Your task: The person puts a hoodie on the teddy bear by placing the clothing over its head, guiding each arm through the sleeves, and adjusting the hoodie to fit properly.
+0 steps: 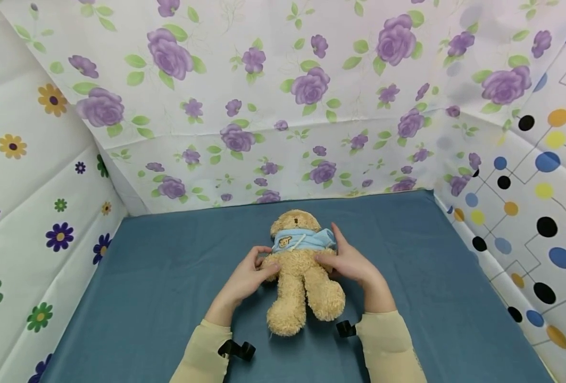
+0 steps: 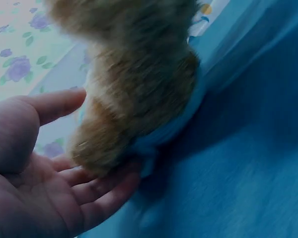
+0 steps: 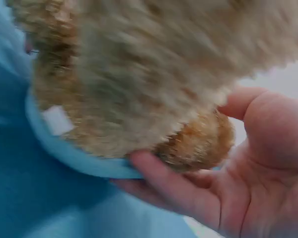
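Observation:
A tan, curly-furred teddy bear (image 1: 291,266) in a light blue hoodie (image 1: 304,240) is face up, head toward the back and legs toward the person. My left hand (image 1: 246,275) holds its arm on the left, thumb over the fur. In the left wrist view, that hand's fingers (image 2: 107,191) reach under the paw and the hoodie's edge. On the other side my right hand (image 1: 355,261) grips the bear by its arm and hoodie, index finger pointing up beside the sleeve. A small white tag (image 3: 57,120) shows near the hoodie's hem in the right wrist view.
Dark blue cloth (image 1: 168,298) covers the table. A curtain with purple roses (image 1: 237,138) hangs behind its back edge. Flower-print cloth (image 1: 34,255) borders the left side, dotted cloth (image 1: 527,213) the right. Black straps with camera mounts (image 1: 237,350) sit at both wrists.

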The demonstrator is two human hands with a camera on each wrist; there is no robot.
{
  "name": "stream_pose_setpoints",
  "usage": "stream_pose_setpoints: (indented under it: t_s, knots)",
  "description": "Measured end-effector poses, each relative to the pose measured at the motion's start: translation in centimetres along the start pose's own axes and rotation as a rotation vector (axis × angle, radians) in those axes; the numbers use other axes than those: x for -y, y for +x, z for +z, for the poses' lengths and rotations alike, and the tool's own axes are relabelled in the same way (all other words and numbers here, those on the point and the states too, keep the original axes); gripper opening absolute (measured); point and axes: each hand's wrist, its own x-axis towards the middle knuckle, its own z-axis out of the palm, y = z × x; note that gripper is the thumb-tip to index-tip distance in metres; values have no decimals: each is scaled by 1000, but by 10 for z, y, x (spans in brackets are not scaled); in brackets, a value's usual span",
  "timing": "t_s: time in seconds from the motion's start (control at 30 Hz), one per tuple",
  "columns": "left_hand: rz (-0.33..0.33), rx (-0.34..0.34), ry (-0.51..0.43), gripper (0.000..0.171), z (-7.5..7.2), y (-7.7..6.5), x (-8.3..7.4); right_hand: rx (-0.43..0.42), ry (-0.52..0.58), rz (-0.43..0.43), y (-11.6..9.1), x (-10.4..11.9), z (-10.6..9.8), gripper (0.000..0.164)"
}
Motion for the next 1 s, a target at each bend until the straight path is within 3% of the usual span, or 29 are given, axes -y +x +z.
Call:
stream_pose_setpoints:
  t_s: [0.2, 0.3, 0.37, 0.47, 0.53, 0.6, 0.73, 1.0]
  knots:
    - [37, -93, -5, 58, -13, -5, -5, 52, 70, -60, 16, -3, 19, 110]
    - [57, -122, 55, 56, -25, -10, -10, 39, 39, -60, 21, -1, 33, 113]
    - [84, -159, 126, 51, -30, -13, -13, -13, 8, -62, 23, 1, 41, 115]
    - [172, -195, 218, 41, -30, -12, -18, -163, -68, -83, 22, 3, 47, 110]
    - [244, -201, 267, 36, -26, -9, -20, -262, -108, -112, 21, 4, 46, 94]
    - [300, -196, 288, 36, -21, -6, -22, -307, -133, -139, 19, 5, 43, 69]
    - [322, -205, 324, 40, -14, -3, -24, -229, -135, -168, 13, 5, 35, 29]
    - [281, -190, 415, 44, -12, -1, -20, -11, -212, -214, 13, -1, 26, 44]
